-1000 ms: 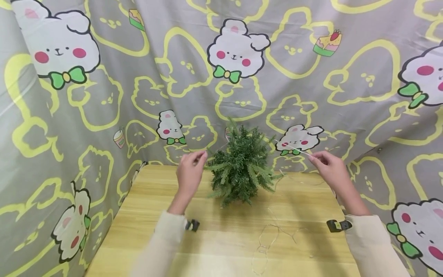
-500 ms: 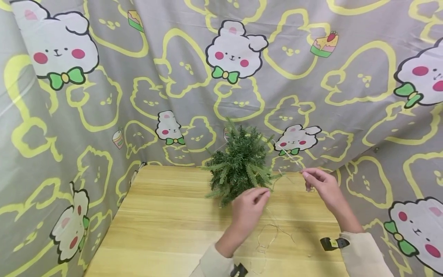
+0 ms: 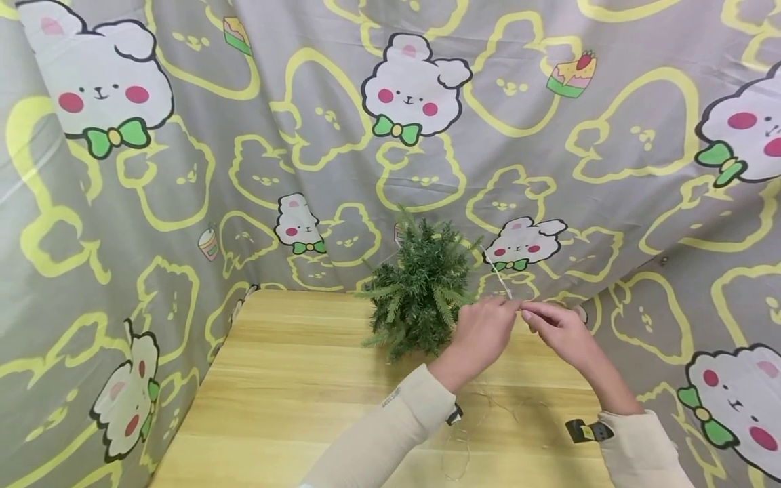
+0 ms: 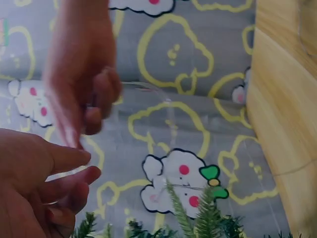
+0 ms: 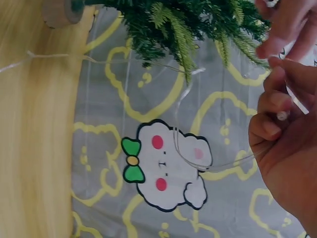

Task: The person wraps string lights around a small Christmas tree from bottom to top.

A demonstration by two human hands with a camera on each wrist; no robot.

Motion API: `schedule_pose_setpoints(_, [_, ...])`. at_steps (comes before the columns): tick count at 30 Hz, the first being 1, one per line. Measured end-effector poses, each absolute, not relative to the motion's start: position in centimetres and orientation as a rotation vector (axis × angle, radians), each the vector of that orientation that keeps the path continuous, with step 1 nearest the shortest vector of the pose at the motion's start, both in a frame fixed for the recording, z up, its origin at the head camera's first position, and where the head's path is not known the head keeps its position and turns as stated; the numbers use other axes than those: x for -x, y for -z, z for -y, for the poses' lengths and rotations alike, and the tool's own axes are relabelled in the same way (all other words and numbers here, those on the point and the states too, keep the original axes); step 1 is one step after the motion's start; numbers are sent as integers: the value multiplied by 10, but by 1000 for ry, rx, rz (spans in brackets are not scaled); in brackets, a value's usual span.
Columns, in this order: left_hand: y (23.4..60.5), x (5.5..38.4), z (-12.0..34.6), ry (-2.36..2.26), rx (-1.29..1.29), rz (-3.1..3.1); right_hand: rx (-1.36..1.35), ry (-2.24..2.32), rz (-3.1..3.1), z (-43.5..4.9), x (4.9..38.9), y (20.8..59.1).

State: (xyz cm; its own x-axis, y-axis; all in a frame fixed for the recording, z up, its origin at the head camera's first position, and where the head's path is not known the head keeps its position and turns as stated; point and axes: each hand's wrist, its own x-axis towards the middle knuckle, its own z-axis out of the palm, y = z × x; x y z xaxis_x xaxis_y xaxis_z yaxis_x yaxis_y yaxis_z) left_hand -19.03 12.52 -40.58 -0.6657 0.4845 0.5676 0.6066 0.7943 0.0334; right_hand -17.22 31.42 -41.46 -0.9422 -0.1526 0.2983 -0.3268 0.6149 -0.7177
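Observation:
A small artificial Christmas tree [image 3: 421, 291] stands upright on the wooden table. A thin, pale string light [image 3: 497, 271] runs from its right side to my two hands. My right hand [image 3: 561, 332] holds this wire with curled fingers; in the right wrist view a small bulb-like end [image 5: 282, 115] shows at the fingers and a loop of wire [image 5: 208, 168] hangs from the hand. My left hand [image 3: 485, 332] is crossed in front of the tree, thumb and index fingertips right at the right hand's fingertips, with a pale strand between them in the left wrist view.
Loose wire [image 3: 464, 434] lies in loops on the wooden table [image 3: 274, 379], toward the front right. A patterned curtain [image 3: 342, 149] encloses the back and both sides. The tree's round base [image 5: 62, 14] appears at the top left of the right wrist view.
My left hand has moved from the tree's left side, across its front, to meet my right hand. My right hand has come slightly lower and inward with the wire.

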Motion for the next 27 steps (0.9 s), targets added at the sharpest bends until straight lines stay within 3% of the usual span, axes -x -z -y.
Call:
schedule_pose_setpoints(7, [412,198,-133,186,764,2461,-372,-1131,2751,-322,164,401])
schedule_pose_setpoints(14, [410,202,-132,221,746,2444,-243,-717,2885,-362,149,391])
schedule_pose_setpoints(19, [408,202,-140,229,762,2489,-147,-668,2850,-383,138,389])
schedule_pose_setpoints(27, [417,210,-170,207,717,2497,-42,-782,2680,-368,135,404])
